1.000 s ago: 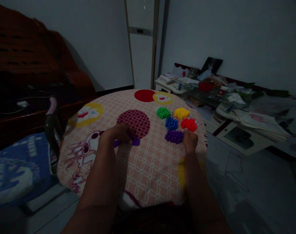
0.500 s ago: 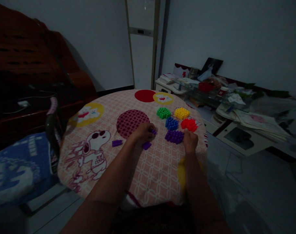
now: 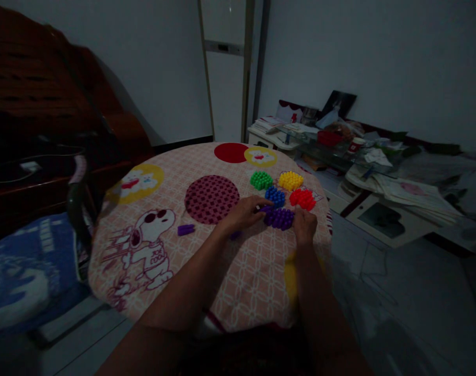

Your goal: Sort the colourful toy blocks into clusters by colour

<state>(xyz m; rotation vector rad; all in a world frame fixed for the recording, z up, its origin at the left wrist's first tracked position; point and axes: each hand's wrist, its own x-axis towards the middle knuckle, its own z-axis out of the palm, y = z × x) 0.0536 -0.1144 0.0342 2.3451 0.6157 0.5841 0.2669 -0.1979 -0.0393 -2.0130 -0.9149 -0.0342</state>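
A knobbly purple cluster of beads [image 3: 280, 219] lies on the right part of the table. My right hand [image 3: 305, 225] is closed at its right end, fingers bent against it; the fingertips are partly hidden. My left hand [image 3: 246, 213] reaches in from the left, pinching a small purple plastic piece [image 3: 266, 208] at the cluster's upper left edge. Just beyond sit similar clusters: blue [image 3: 276, 197], red [image 3: 302, 199], green [image 3: 261, 180] and yellow [image 3: 291, 180]. One loose purple piece [image 3: 235, 235] is partly covered by my left wrist, and another pair [image 3: 186, 230] lies further left.
A patterned cloth covers the round table [image 3: 241, 282]. At left stand a chair with a blue cushion [image 3: 30, 266] and a wooden bench [image 3: 37, 94]. A low cabinet [image 3: 379, 214] heaped with papers and bags runs along the right wall.
My left hand has moved right, from beside the dark red circle to the purple cluster, carrying the small purple piece. My right hand stays at the cluster's right end.
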